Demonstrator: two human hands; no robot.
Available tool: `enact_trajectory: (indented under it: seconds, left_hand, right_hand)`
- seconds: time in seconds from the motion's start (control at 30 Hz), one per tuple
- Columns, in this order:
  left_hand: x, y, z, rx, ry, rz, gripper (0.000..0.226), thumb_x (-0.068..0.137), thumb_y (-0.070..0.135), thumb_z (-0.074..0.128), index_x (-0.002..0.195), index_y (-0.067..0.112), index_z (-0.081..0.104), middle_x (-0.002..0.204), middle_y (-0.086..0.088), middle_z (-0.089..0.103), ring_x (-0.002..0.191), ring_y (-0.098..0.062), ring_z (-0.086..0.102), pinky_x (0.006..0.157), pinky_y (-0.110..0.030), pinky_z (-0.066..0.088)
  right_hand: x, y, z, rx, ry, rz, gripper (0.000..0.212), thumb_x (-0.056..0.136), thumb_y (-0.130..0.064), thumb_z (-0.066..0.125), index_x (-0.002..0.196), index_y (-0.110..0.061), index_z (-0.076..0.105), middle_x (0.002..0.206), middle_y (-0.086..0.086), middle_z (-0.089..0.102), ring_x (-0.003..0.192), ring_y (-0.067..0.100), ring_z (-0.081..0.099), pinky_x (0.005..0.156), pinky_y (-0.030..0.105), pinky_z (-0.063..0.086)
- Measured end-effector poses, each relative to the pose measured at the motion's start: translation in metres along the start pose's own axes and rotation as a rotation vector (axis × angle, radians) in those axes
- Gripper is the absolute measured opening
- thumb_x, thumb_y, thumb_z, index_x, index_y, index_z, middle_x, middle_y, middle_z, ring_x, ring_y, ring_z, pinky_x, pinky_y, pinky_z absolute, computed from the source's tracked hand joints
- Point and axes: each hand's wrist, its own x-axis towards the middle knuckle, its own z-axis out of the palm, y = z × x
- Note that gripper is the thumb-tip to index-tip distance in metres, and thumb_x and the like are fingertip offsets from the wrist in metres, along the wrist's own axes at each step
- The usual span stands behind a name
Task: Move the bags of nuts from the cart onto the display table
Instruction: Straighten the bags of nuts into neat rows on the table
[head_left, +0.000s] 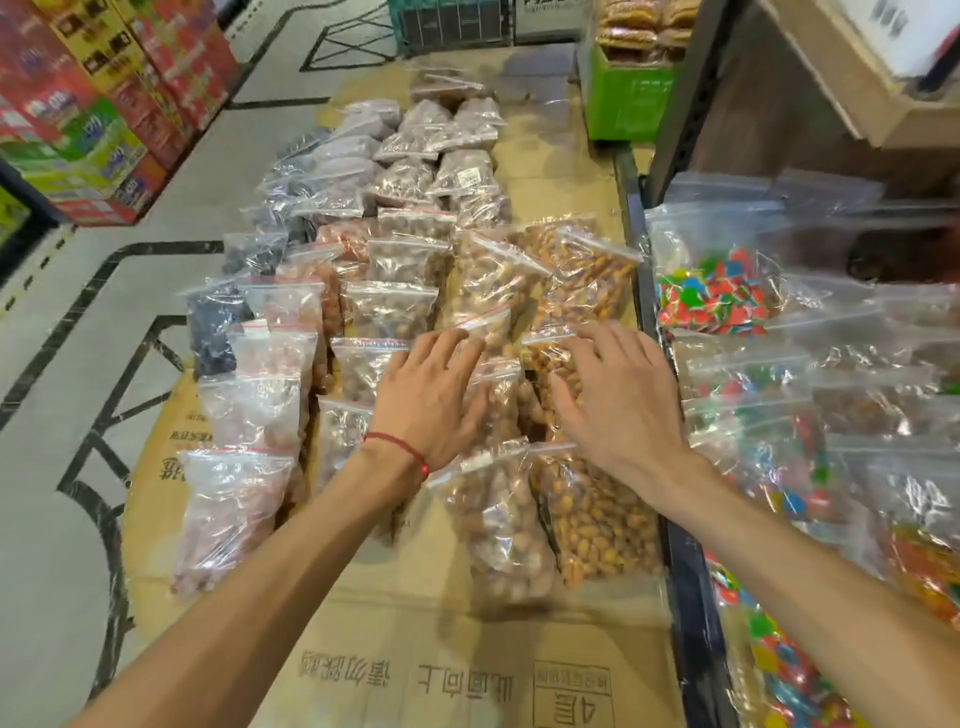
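Note:
Several clear zip bags of nuts lie in rows on a cardboard-covered display table (415, 649). My left hand (431, 395) rests flat, fingers straight, on a bag of brown nuts (493, 395) in the middle rows. My right hand (618, 395) lies flat with spread fingers on a bag of orange-brown nuts (550, 358) just beside it. In front of my hands lie two more full bags, one of light brown nuts (504, 525) and one of orange nuts (597, 519). Neither hand grips anything. The cart is not in view.
To the right, beyond a dark rail (691, 597), a shelf holds bags of coloured candy (717, 296). Pale and dark bags (244, 499) line the table's left side. Stacked red cartons (104, 104) stand across the tiled aisle. A green box (628, 98) sits at the far end.

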Motion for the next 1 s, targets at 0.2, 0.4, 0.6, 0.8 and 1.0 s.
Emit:
enact_trajectory:
  seconds: [0.2,0.4,0.6,0.8,1.0]
  left_hand:
    - [0.072,-0.03,0.019,-0.304,-0.048,-0.118,0.047,0.105,0.037,0.047,0.147,0.015,0.048,0.146,-0.005,0.052,0.131,-0.024,0.049,0.106,-0.043,0.049]
    - [0.143,-0.046,0.047,-0.607,-0.142,-0.319,0.044,0.103,0.029,0.057,0.14,0.007,0.049,0.136,-0.014,0.056,0.125,-0.03,0.053,0.104,-0.037,0.042]
    - [0.177,-0.047,0.089,-0.751,-0.263,-0.43,0.062,0.097,0.032,0.058,0.144,-0.004,0.039,0.148,-0.024,0.043,0.137,-0.039,0.043,0.115,-0.048,0.038]
    - [0.179,-0.051,0.113,-0.954,-0.282,-0.581,0.091,0.085,0.057,0.055,0.16,0.015,0.026,0.163,-0.013,0.036,0.148,-0.03,0.038,0.121,-0.05,0.034]
    - [0.178,-0.061,0.128,-1.28,-0.255,-0.751,0.081,0.072,0.061,0.065,0.145,0.033,0.044,0.142,0.004,0.062,0.127,-0.022,0.061,0.11,-0.051,0.048]
  right_hand:
    - [0.064,-0.013,0.022,0.228,-0.173,0.12,0.041,0.109,-0.03,0.049,0.147,-0.017,0.055,0.148,-0.001,0.055,0.139,0.016,0.048,0.117,0.032,0.037]
    - [0.132,-0.022,0.069,0.697,-0.389,0.578,0.056,0.108,-0.034,0.055,0.159,-0.015,0.039,0.159,0.005,0.049,0.138,0.023,0.053,0.119,0.045,0.041]
    - [0.164,-0.02,0.108,0.918,-0.43,0.785,0.089,0.102,-0.06,0.048,0.17,-0.02,0.008,0.175,0.005,0.025,0.16,0.03,0.027,0.128,0.056,0.027]
    - [0.177,-0.021,0.126,1.076,-0.322,0.908,0.092,0.103,-0.053,0.055,0.17,-0.017,0.004,0.175,0.006,0.023,0.159,0.029,0.028,0.127,0.047,0.031]
    - [0.175,-0.023,0.128,1.158,-0.347,0.748,0.1,0.096,-0.062,0.057,0.168,-0.035,-0.007,0.178,-0.009,0.004,0.162,0.014,0.012,0.132,0.048,0.017]
